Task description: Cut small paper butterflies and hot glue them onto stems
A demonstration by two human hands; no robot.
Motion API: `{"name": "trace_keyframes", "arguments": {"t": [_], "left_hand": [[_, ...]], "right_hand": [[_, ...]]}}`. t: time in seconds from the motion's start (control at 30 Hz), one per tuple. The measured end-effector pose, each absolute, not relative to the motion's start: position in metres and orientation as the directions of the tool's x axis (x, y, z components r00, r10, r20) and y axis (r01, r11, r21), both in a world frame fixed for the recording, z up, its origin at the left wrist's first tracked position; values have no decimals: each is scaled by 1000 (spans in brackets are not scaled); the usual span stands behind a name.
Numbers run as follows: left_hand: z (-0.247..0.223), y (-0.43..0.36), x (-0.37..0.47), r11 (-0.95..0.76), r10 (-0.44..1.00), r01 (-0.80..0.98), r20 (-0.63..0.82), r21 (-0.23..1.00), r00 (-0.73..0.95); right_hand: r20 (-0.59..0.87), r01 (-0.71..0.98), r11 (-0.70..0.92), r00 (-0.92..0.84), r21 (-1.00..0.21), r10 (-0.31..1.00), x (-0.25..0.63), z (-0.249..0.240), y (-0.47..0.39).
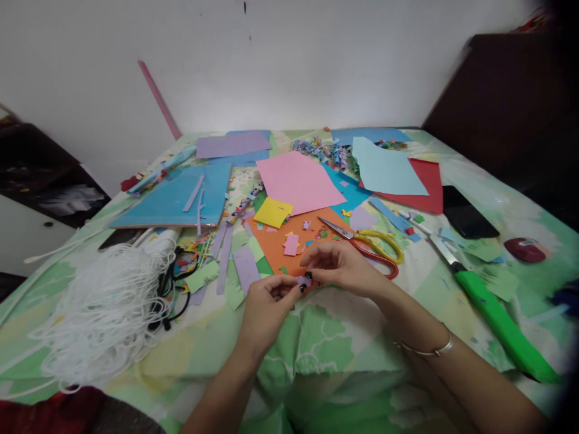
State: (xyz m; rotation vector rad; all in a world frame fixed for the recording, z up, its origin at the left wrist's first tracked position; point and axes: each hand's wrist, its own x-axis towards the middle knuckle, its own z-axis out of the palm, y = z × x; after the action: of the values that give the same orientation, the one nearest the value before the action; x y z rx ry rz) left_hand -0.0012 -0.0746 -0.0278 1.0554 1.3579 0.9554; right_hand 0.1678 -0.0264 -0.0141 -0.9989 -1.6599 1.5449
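Near the table's front, my left hand (274, 298) pinches a small piece of purple paper (302, 281) between thumb and finger. My right hand (341, 268) meets it there, its thumb and fingertip closed on the same little piece, which the fingers partly cover. Just beyond both hands lies an orange sheet (266, 241) strewn with small cut scraps, among them a pink piece (291, 245). Scissors (362, 241) with red and yellow handles rest open to the right of my right hand. A yellow square (273, 212) sits on the orange sheet's far left part.
A tangle of white cord (104, 313) fills the left side, beside a blue board (176, 196). Pink (298, 181), pale blue (384, 169) and red sheets (432, 187) lie farther back. On the right are a green-handled tool (502, 325), a phone (469, 212) and a red mouse (525, 249).
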Motion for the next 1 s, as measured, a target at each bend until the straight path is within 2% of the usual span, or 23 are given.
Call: {"name": "trace_keyframes", "arguments": {"t": [0.17, 0.37, 0.63, 1.0], "left_hand": [[-28, -73, 0, 273, 962, 79, -275, 959, 7], [-31, -72, 0, 165, 985, 125, -155, 978, -81], [-36, -74, -2, 150, 989, 111, -149, 982, -16], [-42, -71, -2, 110, 994, 67, -108, 992, -28]], "right_hand": [[-31, 116, 32, -501, -993, 865, 168, -18, -25], [-51, 178, 43, -491, -983, 870, 166, -25, -21], [-76, 173, 20, -528, -985, 846, 165, -28, -21], [-43, 168, 46, -494, -985, 868, 168, -33, -15]]}}
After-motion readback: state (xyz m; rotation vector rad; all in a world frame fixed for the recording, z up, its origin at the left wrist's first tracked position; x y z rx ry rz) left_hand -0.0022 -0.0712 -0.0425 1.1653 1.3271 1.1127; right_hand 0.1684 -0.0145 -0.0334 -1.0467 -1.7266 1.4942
